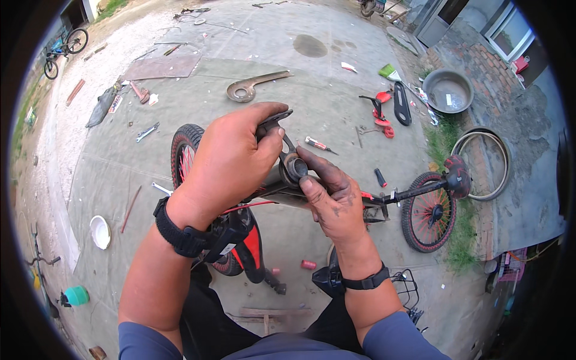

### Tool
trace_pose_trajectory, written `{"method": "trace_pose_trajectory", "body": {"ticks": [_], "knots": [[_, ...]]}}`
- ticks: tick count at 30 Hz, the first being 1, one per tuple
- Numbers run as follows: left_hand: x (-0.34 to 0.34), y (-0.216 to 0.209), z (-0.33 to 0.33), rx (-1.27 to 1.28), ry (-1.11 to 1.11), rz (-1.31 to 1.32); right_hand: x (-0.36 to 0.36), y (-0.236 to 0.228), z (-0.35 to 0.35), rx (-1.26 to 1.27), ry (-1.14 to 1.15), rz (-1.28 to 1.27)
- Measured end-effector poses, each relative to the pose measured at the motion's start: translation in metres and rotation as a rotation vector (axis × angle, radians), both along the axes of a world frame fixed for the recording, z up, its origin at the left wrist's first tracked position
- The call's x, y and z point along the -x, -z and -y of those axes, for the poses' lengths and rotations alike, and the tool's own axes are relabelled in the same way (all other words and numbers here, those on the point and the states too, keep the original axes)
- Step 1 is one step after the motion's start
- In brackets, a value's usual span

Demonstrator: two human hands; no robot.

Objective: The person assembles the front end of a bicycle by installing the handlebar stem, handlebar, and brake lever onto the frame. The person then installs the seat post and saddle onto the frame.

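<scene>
My left hand (240, 144) is closed around a dark, bent metal arm (287, 143), possibly a bicycle crank. Its flat end sticks out past my fingers. Below it is a round metal collar (296, 169) with an open mouth, on the dark bicycle frame (282, 191). The thumb and forefinger of my right hand (336, 198) pinch that collar from the right, and the fingertips are smudged black. The bicycle lies in front of me, with a red-spoked wheel (187, 157) on the left and another wheel (428, 211) at the right, near the saddle (458, 176).
A screwdriver (321, 145), a black handle-like piece (380, 177) and a wrench (147, 132) lie on the ground sheet. Beyond are a metal chain guard (255, 87), red parts (383, 114) and a black cover (402, 104). A metal basin (447, 91) and tyres (501, 162) are at the right.
</scene>
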State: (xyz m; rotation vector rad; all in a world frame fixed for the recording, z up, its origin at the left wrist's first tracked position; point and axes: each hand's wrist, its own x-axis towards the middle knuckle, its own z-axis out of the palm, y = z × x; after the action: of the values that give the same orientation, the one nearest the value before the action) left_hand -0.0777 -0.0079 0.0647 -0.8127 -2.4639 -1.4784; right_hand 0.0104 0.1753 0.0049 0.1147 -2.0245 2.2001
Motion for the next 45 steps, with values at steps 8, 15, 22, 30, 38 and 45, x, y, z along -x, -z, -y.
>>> {"method": "trace_pose_trajectory", "body": {"ticks": [8,15,22,30,38,45], "knots": [[-0.003,-0.004,-0.002,-0.012,-0.043,0.151,0.007,0.014,0.001,-0.004,0.006,-0.082],[-0.006,0.001,-0.004,-0.019,-0.081,0.106,0.005,0.011,0.004,-0.004,0.046,-0.085],[-0.008,0.005,-0.004,-0.084,-0.08,0.127,0.008,0.011,0.004,-0.082,0.044,-0.114],[-0.009,0.002,-0.003,-0.101,-0.073,0.2,0.007,0.005,0.005,-0.051,0.043,-0.079],[-0.022,0.023,0.013,-0.146,-0.142,0.333,0.009,0.006,0.004,-0.032,0.032,-0.085],[-0.066,0.058,0.017,-0.067,-0.059,0.185,0.007,0.0,0.004,0.125,-0.058,-0.01]]}}
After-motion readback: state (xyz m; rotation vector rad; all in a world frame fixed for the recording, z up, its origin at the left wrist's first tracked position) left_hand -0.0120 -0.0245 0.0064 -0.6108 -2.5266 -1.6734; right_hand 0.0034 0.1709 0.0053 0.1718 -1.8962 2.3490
